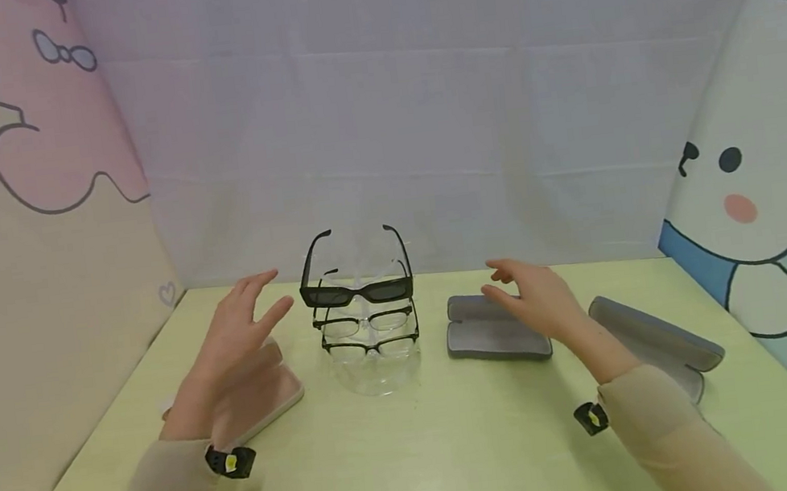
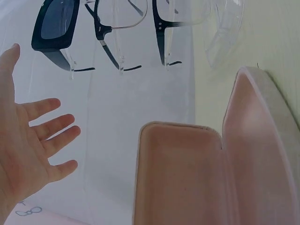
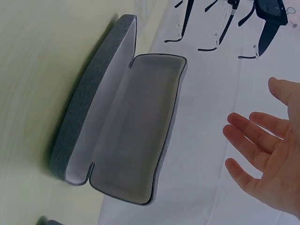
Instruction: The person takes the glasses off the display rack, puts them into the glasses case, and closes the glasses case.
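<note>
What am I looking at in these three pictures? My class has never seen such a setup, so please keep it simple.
There is no machine, just a person's bare left hand and right hand. The wide picture comes from a camera worn on the head, looking forward and down; the other two come from cameras worn on the left and right wrists. On the pale table, a clear stand carries dark-lensed glasses on top and two clear-lensed pairs below. An open pink-lined case lies near the left hand; a grey case and a second grey case, both open, lie on the right. Neither hand holds anything: both are open in the air.
</note>
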A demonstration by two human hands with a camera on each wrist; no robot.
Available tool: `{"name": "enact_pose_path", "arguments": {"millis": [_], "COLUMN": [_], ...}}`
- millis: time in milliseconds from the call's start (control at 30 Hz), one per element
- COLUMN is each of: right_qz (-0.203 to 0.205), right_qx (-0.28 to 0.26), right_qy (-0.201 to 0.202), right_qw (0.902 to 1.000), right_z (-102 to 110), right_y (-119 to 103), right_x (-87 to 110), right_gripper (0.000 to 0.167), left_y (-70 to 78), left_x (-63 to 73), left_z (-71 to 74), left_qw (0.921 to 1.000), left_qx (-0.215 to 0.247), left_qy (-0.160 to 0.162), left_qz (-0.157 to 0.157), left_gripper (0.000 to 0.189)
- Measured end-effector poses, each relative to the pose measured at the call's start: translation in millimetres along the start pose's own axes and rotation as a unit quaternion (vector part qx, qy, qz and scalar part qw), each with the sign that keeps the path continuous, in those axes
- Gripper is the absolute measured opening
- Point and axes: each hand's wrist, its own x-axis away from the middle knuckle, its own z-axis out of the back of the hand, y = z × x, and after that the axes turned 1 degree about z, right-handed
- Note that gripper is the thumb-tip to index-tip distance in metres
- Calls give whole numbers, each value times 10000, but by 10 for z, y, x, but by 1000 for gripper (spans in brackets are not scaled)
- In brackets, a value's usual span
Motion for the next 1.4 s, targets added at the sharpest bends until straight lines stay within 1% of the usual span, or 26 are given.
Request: {"name": "enact_pose_path", "arguments": {"millis": [67, 167, 233, 333, 433, 533, 667, 800, 933, 1033, 1133, 1200, 1333, 1400], "right_qz": [-44, -66, -26, -72, -231, -444, -605, -660, -766, -893, -1051, -1145, -1311, -1357], "right_qx": [-243, -655, -928, -1410, -1852, -2268, -2748, -3030, -3294, -3588, -3882, -4132, -4655, -4862], "right_qy": [0, 56, 122, 189, 218, 227, 228, 150, 139, 147, 132, 117, 124, 131], "right_qw": [9997, 9978, 9956, 9898, 9822, 9727, 9593, 9506, 9410, 9290, 9155, 9033, 8752, 8631], "right_z": [-26, -73, -114, -194, -258, -297, -345, -380, -401, -428, -453, -463, -470, -468], "right_y": [-44, -110, -155, -214, -292, -388, -507, -623, -711, -745, -763, -775, -812, -830], "right_x": [-47, -110, -141, -176, -213, -265, -342, -390, -427, -456, -486, -505, -542, -552], "right_gripper": [48, 46, 44, 43, 41, 38, 36, 38, 40, 41, 39, 37, 36, 36], "left_y": [-7, 0, 19, 51, 85, 126, 192, 251, 300, 335, 364, 377, 392, 394], "left_x": [1, 4, 6, -6, -19, -36, -66, -99, -133, -145, -150, -157, -180, -188], "left_z": [-60, -149, -194, -237, -256, -273, -307, -346, -377, -395, -408, -417, -430, -433], "left_qw": [9995, 9964, 9935, 9889, 9841, 9783, 9706, 9642, 9581, 9560, 9516, 9450, 9272, 9213], "left_qx": [250, 632, 819, 1068, 1303, 1558, 1812, 1934, 2023, 2068, 2290, 2552, 3116, 3282], "left_qy": [196, 554, 780, 1013, 1148, 1239, 1353, 1434, 1530, 1532, 1421, 1337, 1248, 1239], "left_qz": [83, 138, 139, 188, 363, 580, 830, 1113, 1330, 1407, 1479, 1547, 1663, 1677], "left_gripper": [63, 57, 54, 50, 50, 51, 52, 51, 48, 46, 43, 41, 34, 32]}}
